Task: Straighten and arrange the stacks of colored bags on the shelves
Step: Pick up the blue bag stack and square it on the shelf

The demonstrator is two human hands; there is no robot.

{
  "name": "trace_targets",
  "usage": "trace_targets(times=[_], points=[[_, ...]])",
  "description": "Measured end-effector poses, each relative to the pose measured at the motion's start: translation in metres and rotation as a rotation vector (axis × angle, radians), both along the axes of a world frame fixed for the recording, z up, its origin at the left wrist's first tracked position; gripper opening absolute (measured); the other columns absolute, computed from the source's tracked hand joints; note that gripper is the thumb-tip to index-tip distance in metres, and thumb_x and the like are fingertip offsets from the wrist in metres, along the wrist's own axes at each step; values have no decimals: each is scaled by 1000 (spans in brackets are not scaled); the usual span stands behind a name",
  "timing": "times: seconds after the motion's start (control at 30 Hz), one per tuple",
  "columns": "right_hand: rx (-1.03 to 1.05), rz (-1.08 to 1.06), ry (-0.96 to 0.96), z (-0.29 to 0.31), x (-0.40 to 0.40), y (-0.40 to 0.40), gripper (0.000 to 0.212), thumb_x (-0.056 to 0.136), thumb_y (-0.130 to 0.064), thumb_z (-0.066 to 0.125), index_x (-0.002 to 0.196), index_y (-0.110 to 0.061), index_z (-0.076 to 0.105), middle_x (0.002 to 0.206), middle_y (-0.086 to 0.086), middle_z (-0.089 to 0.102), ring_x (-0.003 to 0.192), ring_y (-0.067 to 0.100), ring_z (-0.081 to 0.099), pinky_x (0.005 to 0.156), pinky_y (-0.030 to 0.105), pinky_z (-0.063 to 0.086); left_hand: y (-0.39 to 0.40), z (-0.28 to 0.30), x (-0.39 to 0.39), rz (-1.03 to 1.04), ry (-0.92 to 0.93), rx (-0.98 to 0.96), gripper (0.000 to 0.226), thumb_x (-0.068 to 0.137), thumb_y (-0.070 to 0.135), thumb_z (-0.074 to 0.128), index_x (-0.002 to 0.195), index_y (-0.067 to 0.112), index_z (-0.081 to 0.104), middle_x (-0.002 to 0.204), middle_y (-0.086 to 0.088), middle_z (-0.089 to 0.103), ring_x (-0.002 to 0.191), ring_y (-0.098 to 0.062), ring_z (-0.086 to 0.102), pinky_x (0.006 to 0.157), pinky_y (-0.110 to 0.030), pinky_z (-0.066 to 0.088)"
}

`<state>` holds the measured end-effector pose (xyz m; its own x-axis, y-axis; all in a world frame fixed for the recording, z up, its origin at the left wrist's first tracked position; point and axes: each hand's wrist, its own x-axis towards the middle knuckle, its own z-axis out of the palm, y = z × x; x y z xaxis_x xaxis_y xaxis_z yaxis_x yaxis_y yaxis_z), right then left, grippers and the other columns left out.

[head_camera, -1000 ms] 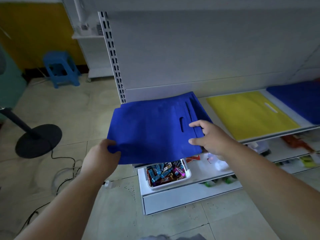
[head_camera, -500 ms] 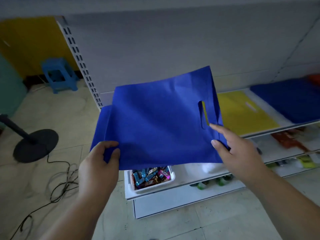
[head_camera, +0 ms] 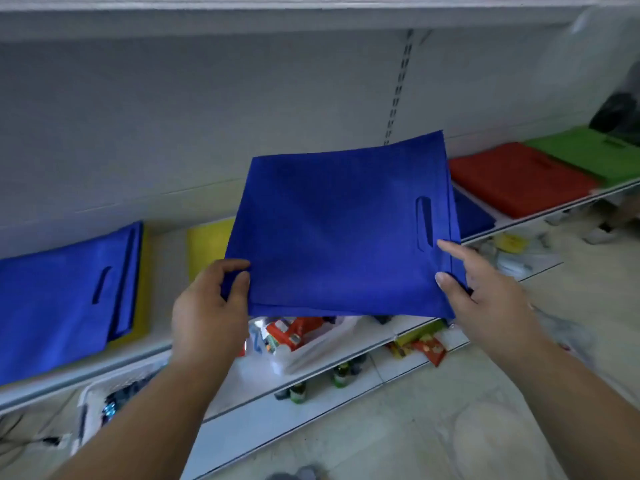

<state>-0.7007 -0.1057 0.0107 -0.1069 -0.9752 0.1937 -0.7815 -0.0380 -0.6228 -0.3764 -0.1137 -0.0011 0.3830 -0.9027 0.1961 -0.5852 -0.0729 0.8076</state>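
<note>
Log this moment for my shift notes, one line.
phase: carrying | left hand: gripping blue bag | right hand: gripping it | position: above shelf

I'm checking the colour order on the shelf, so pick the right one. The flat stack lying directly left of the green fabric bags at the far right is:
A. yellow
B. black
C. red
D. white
C: the red stack of flat fabric bags lies on the shelf directly left of the green stack of fabric bags, while the yellow stack of bags sits far to the left, partly behind the held blue bag.
</note>
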Motion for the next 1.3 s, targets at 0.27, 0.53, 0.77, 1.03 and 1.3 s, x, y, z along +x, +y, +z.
trace_targets(times=[0.27,0.53,0.77,1.03,1.3], points=[[22,-102,-26,-15,-107,-63,44,97,-28,57,139,-39,48,118,-25,49,107,-7,44,83,11,36,-97,-5,-107,-155,-3,36,16,99,22,50,104,33,61,88,29,52,76,3,52,59,-15,36],[153,142,-27,-29,-204,-165,40,99,-34,51,136,-47,44,127,-24,53,111,0,55,91,29,50,-147,-11,-197,-11,-4,34,18,102,21,43,102,31,59,87,23,56,75,-3,54,57,-22,37],[389,403,99,-33,-249,-260,45,102,-27,47,140,-48,39,137,-6,54,109,23,63,82,37,53,-152,-34,-252,198,-166,272,18,95,20,49,103,34,59,80,20,58,65,-6,54,53,-26,39],[326,399,265,-48,-242,-295,44,101,-20,49,144,-23,42,112,4,64,69,10,54,54,16,33,-157,-44,-279,227,-383,466,18,94,37,56,111,34,58,84,10,60,61,-3,52,51,-24,37],[332,382,585,-48,-241,-305,32,97,-13,47,128,-18,47,85,1,58,70,17,55,52,31,38,-169,-51,-291,183,-552,558,28,89,44,61,114,30,61,105,3,63,82,-16,54,65,-28,39]])
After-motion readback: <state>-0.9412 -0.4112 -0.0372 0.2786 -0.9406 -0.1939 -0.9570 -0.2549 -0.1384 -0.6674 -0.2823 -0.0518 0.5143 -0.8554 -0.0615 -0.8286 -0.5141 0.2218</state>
